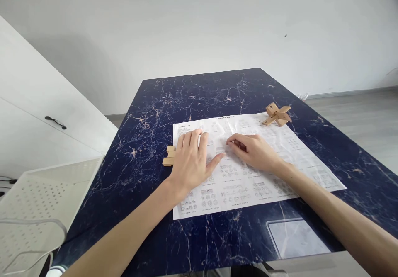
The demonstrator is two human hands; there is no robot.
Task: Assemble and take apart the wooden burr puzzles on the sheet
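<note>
A large white printed sheet [242, 194], covered in small line drawings, lies on the dark blue marbled table. My left hand [191, 159] rests over the sheet's left side with its fingers stretched out and thumb apart. Several light wooden pieces [168, 161] lie at the sheet's left edge, partly hidden by that hand. My right hand [253, 149] lies on the middle of the sheet, fingers curled with thumb and fingertips together; whether anything is between them I cannot make out. Beyond it, at the sheet's far right corner, sits an interlocked wooden puzzle [276, 114] with dark markings.
The blue table [199, 96] reaches toward a pale wall. A grey-white rectangular panel [297, 237] lies near its front edge. To the left are a white cabinet with a black handle [56, 122] and a perforated white surface [40, 198] with a cable.
</note>
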